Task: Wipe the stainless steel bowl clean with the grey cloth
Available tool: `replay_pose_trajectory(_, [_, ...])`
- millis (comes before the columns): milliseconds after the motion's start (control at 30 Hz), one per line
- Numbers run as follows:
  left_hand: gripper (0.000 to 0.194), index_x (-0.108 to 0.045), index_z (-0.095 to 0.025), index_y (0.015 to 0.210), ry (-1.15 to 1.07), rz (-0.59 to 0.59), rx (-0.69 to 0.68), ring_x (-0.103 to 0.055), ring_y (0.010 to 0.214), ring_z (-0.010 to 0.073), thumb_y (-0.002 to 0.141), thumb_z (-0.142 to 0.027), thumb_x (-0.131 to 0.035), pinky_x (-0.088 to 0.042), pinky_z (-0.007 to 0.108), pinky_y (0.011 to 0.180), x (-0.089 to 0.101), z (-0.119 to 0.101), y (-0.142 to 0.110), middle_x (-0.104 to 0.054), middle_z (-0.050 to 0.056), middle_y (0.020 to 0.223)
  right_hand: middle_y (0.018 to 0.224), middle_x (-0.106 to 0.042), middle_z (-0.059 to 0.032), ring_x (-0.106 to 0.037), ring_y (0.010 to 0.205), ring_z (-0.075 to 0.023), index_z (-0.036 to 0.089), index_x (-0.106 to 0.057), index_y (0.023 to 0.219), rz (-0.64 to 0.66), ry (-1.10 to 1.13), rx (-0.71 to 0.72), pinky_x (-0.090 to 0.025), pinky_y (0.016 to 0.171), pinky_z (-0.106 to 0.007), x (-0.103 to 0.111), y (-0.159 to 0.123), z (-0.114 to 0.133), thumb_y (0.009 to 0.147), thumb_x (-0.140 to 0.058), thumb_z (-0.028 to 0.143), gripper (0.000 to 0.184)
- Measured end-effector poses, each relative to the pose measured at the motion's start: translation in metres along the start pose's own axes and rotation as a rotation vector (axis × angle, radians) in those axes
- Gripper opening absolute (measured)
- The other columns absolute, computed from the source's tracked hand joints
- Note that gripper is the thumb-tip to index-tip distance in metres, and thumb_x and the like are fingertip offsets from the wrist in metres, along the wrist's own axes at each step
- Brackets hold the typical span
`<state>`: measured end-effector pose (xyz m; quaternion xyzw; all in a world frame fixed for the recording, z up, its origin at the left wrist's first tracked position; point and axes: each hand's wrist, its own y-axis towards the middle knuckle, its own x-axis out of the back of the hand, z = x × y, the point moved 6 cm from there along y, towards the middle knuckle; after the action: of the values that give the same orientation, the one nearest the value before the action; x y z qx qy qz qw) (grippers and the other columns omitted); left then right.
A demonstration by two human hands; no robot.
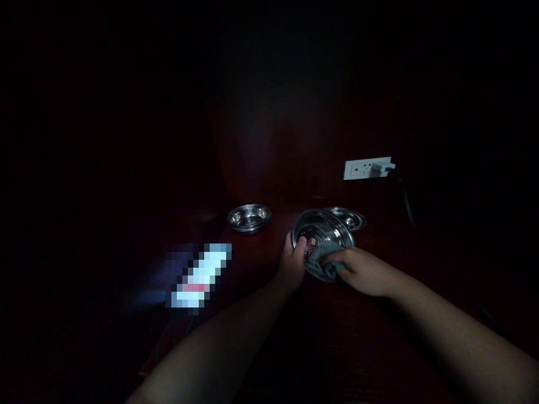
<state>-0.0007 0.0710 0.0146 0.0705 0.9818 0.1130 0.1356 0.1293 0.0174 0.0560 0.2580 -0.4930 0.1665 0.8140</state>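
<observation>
My left hand point(294, 259) grips the left rim of a shiny steel bowl point(332, 227), thumb over the edge. The bowl is tilted with its inside towards me, and a label point(314, 243) with an orange part shows in it. Bunched inside the bowl is a grey-green cloth point(330, 264). My right hand point(360, 272) is closed on that cloth and presses it against the lower right of the bowl's inside; its fingertips are partly hidden in the folds.
Steel bowls point(249, 217), seemingly stacked, stand to the left on the dark red surface. Behind the held bowl lies a steel dish point(351, 217). A blurred-out bright screen point(202, 278) is at left. A wall socket point(368, 168) holds a plug with a cable point(407, 205) running down right.
</observation>
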Motion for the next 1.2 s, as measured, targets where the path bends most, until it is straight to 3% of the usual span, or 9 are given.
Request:
replay_pose_trajectory(100, [0.040,-0.051,-0.018,0.122,-0.020,0.000,-0.019,-0.058,0.110,0.0213,0.087,-0.037,-0.049,-0.043,0.036,0.098,0.000,0.000,0.000,-0.063,0.010,0.117,0.101,-0.073,-0.0065,-0.068,0.092,-0.0212,0.019,-0.071,0.102,0.047,0.013,-0.021,-0.051,0.087,-0.035,-0.002,0.001,-0.001,0.071,-0.045,0.004,0.042])
replay_pose_trajectory(467, [0.038,-0.052,-0.020,0.120,-0.038,-0.009,0.003,-0.058,0.112,0.0217,0.087,-0.039,-0.050,-0.041,0.038,0.101,-0.001,0.004,0.002,-0.063,0.009,0.118,0.125,-0.064,-0.0051,-0.055,0.122,-0.0210,0.021,-0.068,0.113,-0.047,0.076,-0.025,-0.037,0.108,-0.039,-0.001,0.003,0.000,0.070,-0.046,0.001,0.053])
replay_pose_trajectory(633, [0.036,-0.054,-0.020,0.118,-0.074,0.036,0.038,-0.059,0.109,0.0213,0.086,-0.039,-0.050,-0.044,0.037,0.099,-0.006,0.003,-0.002,-0.064,0.008,0.116,0.134,-0.056,-0.0080,-0.047,0.129,-0.0222,0.018,-0.064,0.119,-0.075,0.027,-0.061,-0.032,0.112,-0.042,-0.002,0.004,-0.006,0.071,-0.046,0.002,0.054])
replay_pose_trajectory(933, [0.038,-0.052,-0.021,0.121,-0.116,0.081,0.046,-0.058,0.113,0.0216,0.086,-0.036,-0.053,-0.044,0.037,0.100,-0.013,0.003,-0.005,-0.062,0.008,0.122,0.141,-0.049,-0.0055,-0.043,0.132,-0.0231,0.021,-0.058,0.127,-0.141,-0.038,-0.096,-0.030,0.113,-0.043,-0.002,0.004,-0.019,0.077,-0.050,0.008,0.052])
replay_pose_trajectory(1200, [0.045,-0.051,-0.021,0.125,-0.104,0.125,0.045,-0.058,0.113,0.0240,0.084,-0.038,-0.056,-0.044,0.041,0.100,-0.014,0.008,-0.007,-0.062,0.009,0.121,0.148,-0.039,-0.0104,-0.036,0.136,-0.0249,0.014,-0.045,0.138,-0.159,-0.105,-0.085,-0.029,0.114,-0.044,-0.012,0.004,-0.031,0.079,-0.049,0.015,0.059])
